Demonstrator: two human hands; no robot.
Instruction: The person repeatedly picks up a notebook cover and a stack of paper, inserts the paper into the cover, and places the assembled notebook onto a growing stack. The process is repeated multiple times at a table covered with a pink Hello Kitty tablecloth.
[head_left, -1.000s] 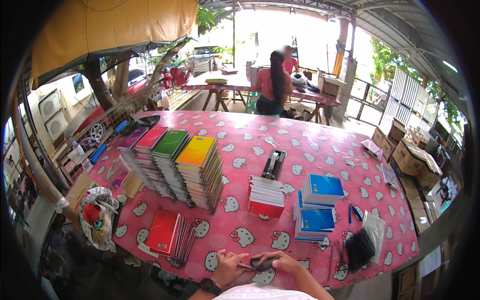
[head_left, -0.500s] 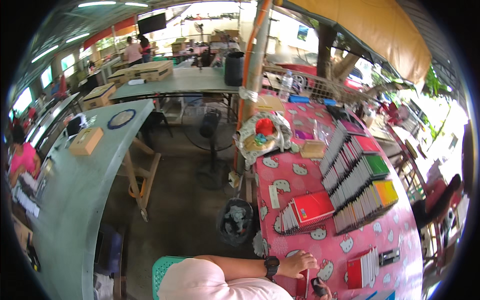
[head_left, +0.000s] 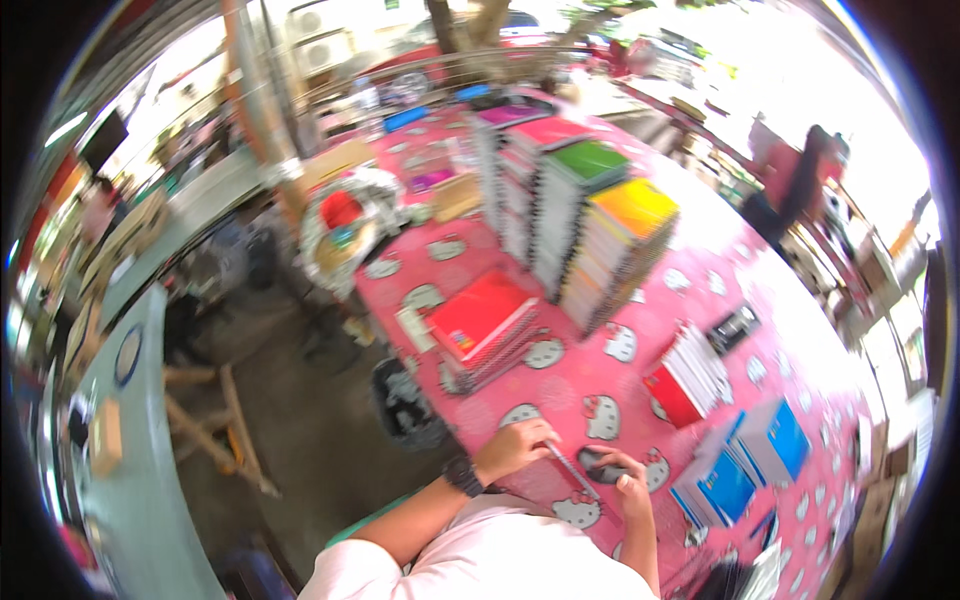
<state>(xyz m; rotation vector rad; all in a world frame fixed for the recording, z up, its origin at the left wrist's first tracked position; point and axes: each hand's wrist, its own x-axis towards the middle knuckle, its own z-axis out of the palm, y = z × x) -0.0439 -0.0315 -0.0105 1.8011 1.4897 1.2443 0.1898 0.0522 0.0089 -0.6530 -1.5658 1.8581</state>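
My left hand (head_left: 515, 450), with a black watch at the wrist, rests at the table's near edge with its fingers closed on the end of a thin reddish item with a pale edge (head_left: 573, 472), blurred but like a booklet. Beside it, my right hand (head_left: 628, 478) curls round a dark rounded tool (head_left: 602, 464) whose kind is hard to make out. Beyond my left hand lies a stack of red spiral notebooks (head_left: 485, 318). To the right of my right hand are red-covered booklets (head_left: 688, 380) and blue-covered booklets (head_left: 728, 485).
Tall stacks of spiral notebooks (head_left: 578, 220) stand farther back on the pink patterned table (head_left: 470, 420). A black stapler-like object (head_left: 733, 330) lies at right. A patterned bag (head_left: 350, 225) sits at the far left corner, above a waste bin (head_left: 402, 400). Another person (head_left: 800, 180) is at far right.
The view has swung right and down, bringing the blue booklets and my right forearm into sight. Both hands stay close together at the thin reddish item.
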